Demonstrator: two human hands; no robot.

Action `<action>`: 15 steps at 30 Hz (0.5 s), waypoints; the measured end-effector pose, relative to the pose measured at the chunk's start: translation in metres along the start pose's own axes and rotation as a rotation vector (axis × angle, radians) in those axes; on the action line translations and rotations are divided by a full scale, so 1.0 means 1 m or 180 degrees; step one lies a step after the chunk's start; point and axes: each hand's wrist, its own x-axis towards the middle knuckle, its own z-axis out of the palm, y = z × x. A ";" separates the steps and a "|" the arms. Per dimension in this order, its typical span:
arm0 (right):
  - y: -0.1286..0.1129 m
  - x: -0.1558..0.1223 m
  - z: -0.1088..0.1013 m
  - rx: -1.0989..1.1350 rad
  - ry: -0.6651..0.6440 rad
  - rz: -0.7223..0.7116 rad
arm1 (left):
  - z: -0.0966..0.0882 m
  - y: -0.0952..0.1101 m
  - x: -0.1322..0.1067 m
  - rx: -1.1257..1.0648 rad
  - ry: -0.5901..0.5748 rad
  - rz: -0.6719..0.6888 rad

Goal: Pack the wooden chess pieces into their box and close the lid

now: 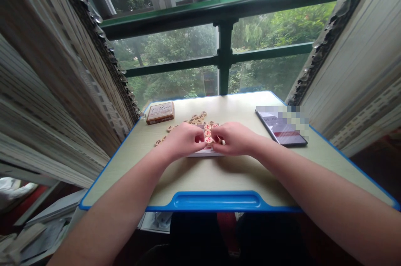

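My left hand (185, 140) and my right hand (234, 137) meet at the middle of the table, fingers curled inward. Between them is a short column of round wooden Chinese chess pieces (208, 133) with red characters. The thumbs and fingers of both hands close on its two sides. Underneath lies a flat, pale box (205, 154), its front edge showing below the hands. My hands hide much of the box and whatever else is on it. Behind and left of my left hand, several loose chess pieces (197, 120) with dark characters are scattered.
A brown-edged box (160, 112) sits at the table's back left. On the right lies a phone (282, 127), its screen partly blurred out. The table (131, 174) has a blue rim with a molded tray (216, 201) in front. Curtains (351, 49) hang on both sides of the window.
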 end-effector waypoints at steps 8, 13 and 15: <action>0.011 0.005 0.003 -0.0305 0.0638 0.0578 | 0.003 0.004 0.000 -0.0053 -0.0027 0.0290; 0.010 0.003 0.003 -0.0531 0.0560 0.0439 | 0.008 0.007 0.002 -0.0198 -0.0212 0.0406; 0.009 0.003 0.004 -0.0565 0.0572 0.0464 | 0.008 0.008 0.002 -0.0209 -0.0237 0.0423</action>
